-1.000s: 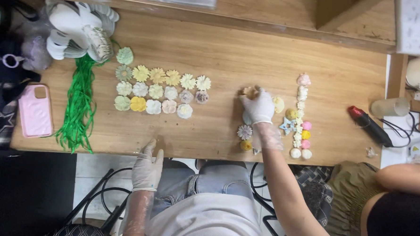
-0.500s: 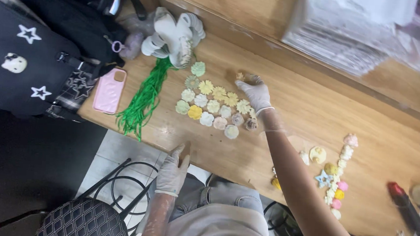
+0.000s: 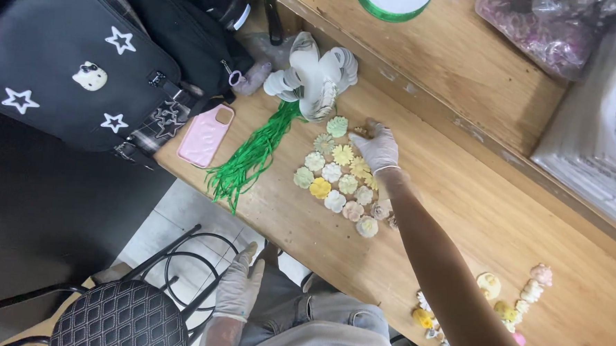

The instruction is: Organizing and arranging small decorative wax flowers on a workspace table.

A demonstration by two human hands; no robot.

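Observation:
My gloved right hand [image 3: 376,150] reaches across the wooden table [image 3: 459,200] to the far edge of a cluster of small pastel flower-shaped pieces [image 3: 338,185] laid in rows. Its fingertips pinch a small tan flower piece [image 3: 360,131] beside a pale green one [image 3: 337,126]. My gloved left hand [image 3: 238,287] hangs below the table's near edge, over my lap, fingers spread and holding nothing. A second group of flower pieces [image 3: 517,307] lies at the right, partly hidden by my forearm.
A bunch of green strips [image 3: 253,157] and a white bundle [image 3: 316,76] lie left of the cluster. A pink phone [image 3: 206,135] and black bags with white stars [image 3: 84,66] sit at the table's left end. A black chair [image 3: 122,317] stands below. A raised wooden shelf [image 3: 451,55] runs behind.
The camera has swung left. My right hand has carried the tan piece from the right-hand group over to the far side of the left cluster. My left hand has stayed low.

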